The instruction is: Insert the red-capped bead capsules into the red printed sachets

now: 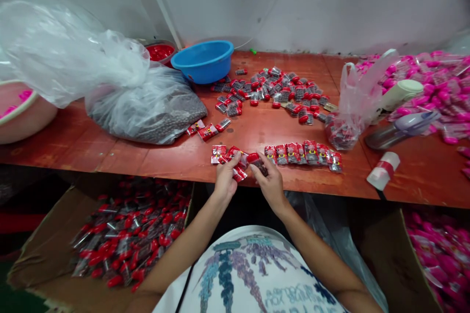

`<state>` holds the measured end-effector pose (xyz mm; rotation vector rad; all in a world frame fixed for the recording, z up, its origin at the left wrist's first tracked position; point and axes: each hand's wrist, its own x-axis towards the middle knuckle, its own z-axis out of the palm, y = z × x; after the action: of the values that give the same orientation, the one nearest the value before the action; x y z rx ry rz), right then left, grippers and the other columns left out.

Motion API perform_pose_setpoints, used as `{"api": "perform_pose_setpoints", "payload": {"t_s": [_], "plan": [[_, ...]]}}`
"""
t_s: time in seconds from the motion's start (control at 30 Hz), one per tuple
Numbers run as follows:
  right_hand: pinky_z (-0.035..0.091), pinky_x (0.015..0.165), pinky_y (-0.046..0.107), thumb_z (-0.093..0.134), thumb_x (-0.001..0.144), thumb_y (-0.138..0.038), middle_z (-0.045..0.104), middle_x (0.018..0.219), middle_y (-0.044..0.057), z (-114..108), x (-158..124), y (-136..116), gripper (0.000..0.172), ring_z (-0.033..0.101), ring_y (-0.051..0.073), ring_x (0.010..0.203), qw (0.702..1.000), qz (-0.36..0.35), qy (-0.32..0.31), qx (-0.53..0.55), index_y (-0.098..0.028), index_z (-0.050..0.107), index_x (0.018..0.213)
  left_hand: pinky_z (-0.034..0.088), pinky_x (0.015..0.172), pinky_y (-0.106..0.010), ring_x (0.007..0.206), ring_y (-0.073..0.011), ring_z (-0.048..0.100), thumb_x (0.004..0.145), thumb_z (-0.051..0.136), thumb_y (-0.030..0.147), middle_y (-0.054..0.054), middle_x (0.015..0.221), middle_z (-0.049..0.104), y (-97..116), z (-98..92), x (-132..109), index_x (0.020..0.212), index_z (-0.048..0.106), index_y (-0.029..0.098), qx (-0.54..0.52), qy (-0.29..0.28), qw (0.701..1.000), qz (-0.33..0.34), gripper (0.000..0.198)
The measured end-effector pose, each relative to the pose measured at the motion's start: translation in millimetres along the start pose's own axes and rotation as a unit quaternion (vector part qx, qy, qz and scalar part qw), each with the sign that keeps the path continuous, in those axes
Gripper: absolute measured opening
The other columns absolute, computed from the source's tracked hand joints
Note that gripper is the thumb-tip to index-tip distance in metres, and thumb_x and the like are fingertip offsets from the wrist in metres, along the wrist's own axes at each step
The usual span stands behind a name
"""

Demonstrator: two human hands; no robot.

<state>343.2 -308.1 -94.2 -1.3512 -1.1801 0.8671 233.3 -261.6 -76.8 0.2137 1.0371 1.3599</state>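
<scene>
Over the table's front edge, my left hand [226,178] is closed on a small red printed packet [239,174]. My right hand [271,181] grips a small clear container with a red cap [257,160], dark contents showing inside. The two hands are close together, the container just right of the packet. A few more red packets [219,152] lie on the table beside my left hand. To the right of my right hand runs a row of red printed packets [293,152]. Farther back spreads a pile of red-capped containers [270,88].
A clear bag of dark beads [147,107] and a blue basin [203,60] stand left. On the right are a small plastic bag [352,107], a paper roll [384,170] and pink items [436,92]. Below the table sits a cardboard box [47,254] holding red-capped containers.
</scene>
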Motion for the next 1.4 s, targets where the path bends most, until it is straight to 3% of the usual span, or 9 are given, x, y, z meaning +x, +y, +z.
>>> {"api": "perform_pose_setpoints", "payload": {"t_s": [0.13, 0.23, 0.37, 0.5, 0.6, 0.7, 0.87, 1.2, 1.4], "plan": [[0.049, 0.049, 0.022, 0.060, 0.082, -0.039, 0.065, 0.098, 0.004, -0.9, 0.7, 0.7, 0.049, 0.059, 0.013, 0.064, 0.994, 0.059, -0.074, 0.053, -0.026, 0.054, 0.129, 0.054, 0.067, -0.028, 0.062, -0.0149, 0.065, 0.052, 0.083, 0.012, -0.002, 0.069, 0.069, 0.0, 0.4, 1.0, 0.073, 0.064, 0.012, 0.009, -0.001, 1.000, 0.015, 0.029], [0.044, 0.040, 0.020, 0.058, 0.082, -0.041, 0.063, 0.084, 0.000, -2.1, 2.4, 0.9, 0.053, 0.054, 0.010, 0.053, 0.983, 0.097, -0.132, 0.085, -0.025, 0.050, 0.132, 0.054, 0.067, -0.029, 0.061, -0.0144, 0.064, 0.052, 0.084, 0.013, -0.002, 0.069, 0.068, 1.7, -0.1, 1.2, 0.073, 0.064, 0.012, 0.015, -0.015, 1.000, 0.023, 0.029], [0.043, 0.039, 0.019, 0.063, 0.078, -0.040, 0.062, 0.084, -0.001, -3.6, 4.1, 1.7, 0.054, 0.053, 0.009, 0.052, 0.984, 0.113, -0.097, 0.097, -0.024, 0.050, 0.128, 0.054, 0.069, -0.029, 0.065, -0.0150, 0.065, 0.051, 0.083, 0.010, -0.001, 0.073, 0.069, 4.4, -1.5, -1.3, 0.076, 0.064, 0.012, 0.034, -0.061, 0.997, 0.023, 0.031], [0.039, 0.036, 0.018, 0.068, 0.074, -0.039, 0.060, 0.077, -0.002, -5.2, 4.2, 1.5, 0.039, 0.052, 0.009, 0.048, 0.984, 0.121, -0.082, 0.099, -0.022, 0.055, 0.107, 0.052, 0.066, -0.025, 0.062, -0.0122, 0.064, 0.050, 0.083, 0.007, 0.001, 0.070, 0.068, 5.7, -2.1, -4.8, 0.072, 0.063, 0.013, 0.056, -0.092, 0.993, 0.044, 0.030], [0.037, 0.035, 0.018, 0.069, 0.073, -0.039, 0.059, 0.073, -0.003, -7.7, 5.1, 0.4, 0.036, 0.051, 0.009, 0.047, 0.983, 0.127, -0.088, 0.104, -0.022, 0.057, 0.102, 0.051, 0.066, -0.024, 0.062, -0.0119, 0.063, 0.051, 0.082, 0.009, 0.002, 0.070, 0.067, 5.8, -2.5, -6.4, 0.073, 0.063, 0.014, 0.071, -0.109, 0.990, 0.060, 0.030], [0.041, 0.043, 0.020, 0.070, 0.073, -0.037, 0.061, 0.075, -0.002, -10.0, 5.9, -1.1, 0.033, 0.052, 0.010, 0.052, 0.987, 0.101, -0.084, 0.093, -0.021, 0.060, 0.101, 0.051, 0.066, -0.025, 0.063, -0.0121, 0.063, 0.052, 0.082, 0.011, 0.000, 0.072, 0.067, 5.7, -3.0, -6.9, 0.075, 0.064, 0.013, 0.089, -0.118, 0.987, 0.069, 0.029], [0.047, 0.076, 0.028, 0.068, 0.076, -0.030, 0.066, 0.094, 0.002, -9.1, 2.8, -4.4, 0.029, 0.059, 0.017, 0.084, 0.998, 0.003, -0.052, 0.022, -0.022, 0.065, 0.104, 0.049, 0.060, -0.020, 0.056, -0.0085, 0.059, 0.051, 0.082, 0.010, 0.004, 0.064, 0.063, 6.9, -0.3, -7.1, 0.070, 0.061, 0.014, 0.063, -0.097, 0.990, 0.083, 0.028], [0.046, 0.083, 0.030, 0.060, 0.082, -0.026, 0.064, 0.099, 0.004, -9.9, -1.7, -14.5, 0.028, 0.059, 0.018, 0.092, 0.999, -0.035, -0.032, 0.013, -0.024, 0.065, 0.110, 0.050, 0.060, -0.021, 0.056, -0.0098, 0.060, 0.050, 0.083, 0.011, 0.003, 0.064, 0.064, 5.0, 0.1, -8.6, 0.071, 0.061, 0.014, 0.046, -0.082, 0.993, 0.065, 0.031], [0.046, 0.083, 0.029, 0.058, 0.083, -0.025, 0.061, 0.102, 0.004, -12.5, 1.1, -14.7, 0.031, 0.058, 0.018, 0.094, 0.997, -0.037, -0.060, 0.011, -0.025, 0.064, 0.114, 0.050, 0.067, -0.022, 0.063, -0.0098, 0.061, 0.050, 0.083, 0.011, 0.002, 0.071, 0.065, 3.2, -2.0, -8.8, 0.076, 0.063, 0.015, 0.046, -0.089, 0.993, 0.069, 0.034]]}}
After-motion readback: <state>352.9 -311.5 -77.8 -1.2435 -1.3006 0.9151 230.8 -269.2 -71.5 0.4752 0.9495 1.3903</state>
